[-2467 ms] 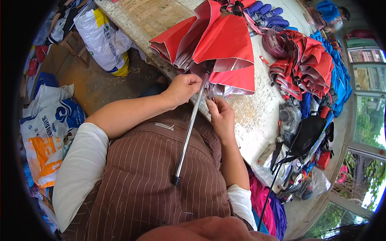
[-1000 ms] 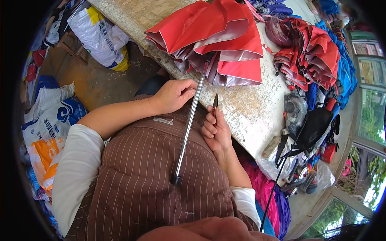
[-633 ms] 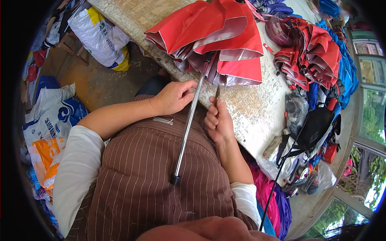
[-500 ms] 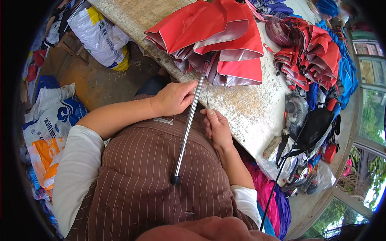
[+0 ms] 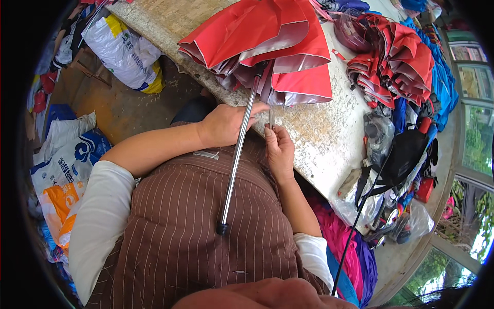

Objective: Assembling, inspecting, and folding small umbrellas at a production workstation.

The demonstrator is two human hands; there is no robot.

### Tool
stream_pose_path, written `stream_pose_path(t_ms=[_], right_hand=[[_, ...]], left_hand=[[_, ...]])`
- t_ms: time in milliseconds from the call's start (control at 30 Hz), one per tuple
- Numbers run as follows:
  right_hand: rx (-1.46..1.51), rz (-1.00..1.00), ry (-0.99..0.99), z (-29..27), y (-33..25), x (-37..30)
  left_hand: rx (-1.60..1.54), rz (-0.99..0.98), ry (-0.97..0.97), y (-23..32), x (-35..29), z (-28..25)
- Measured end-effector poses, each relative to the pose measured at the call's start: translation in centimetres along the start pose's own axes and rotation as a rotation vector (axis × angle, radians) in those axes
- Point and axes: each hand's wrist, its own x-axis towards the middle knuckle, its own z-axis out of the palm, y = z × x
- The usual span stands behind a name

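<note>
A red umbrella (image 5: 303, 46) with a silvery lining lies loosely gathered across the near edge of the scuffed counter (image 5: 319, 134), its bare metal shaft (image 5: 236, 157) slanting back over the person's brown pinstriped apron (image 5: 180, 226) to a black end. The right hand (image 5: 281, 149), just beside the shaft, pinches a slim tool (image 5: 271, 118) between thumb and fingers, its tip raised toward the canopy's lower hem. The left hand (image 5: 226, 125) is behind the shaft, index finger stretched toward that tip; the shaft crosses in front, so I cannot tell whether its fingers grasp anything. Farther right on the counter sit a second bunched red umbrella (image 5: 399, 64), blue fabric (image 5: 442, 82), a black bag (image 5: 406, 157) and a clear plastic bag (image 5: 414, 221). Pink cloth (image 5: 337, 237) hangs below the counter's right end, and a white-and-yellow sack (image 5: 123, 54) stands on the floor (image 5: 118, 110) to the left.
</note>
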Motion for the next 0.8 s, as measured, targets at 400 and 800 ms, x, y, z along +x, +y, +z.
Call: stream_pose_path(t_ms=[400,800], right_hand=[[-0.149,-0.053,-0.050,0.6,-1.5,1.6],[0.022,-0.070,0.148,-1.7,-1.9,2.1]], left_hand=[[-0.222,-0.110,0.050,0.5,-1.5,-1.5],[-1.326,-0.651,-0.152,2.6,-0.7,-4.7]])
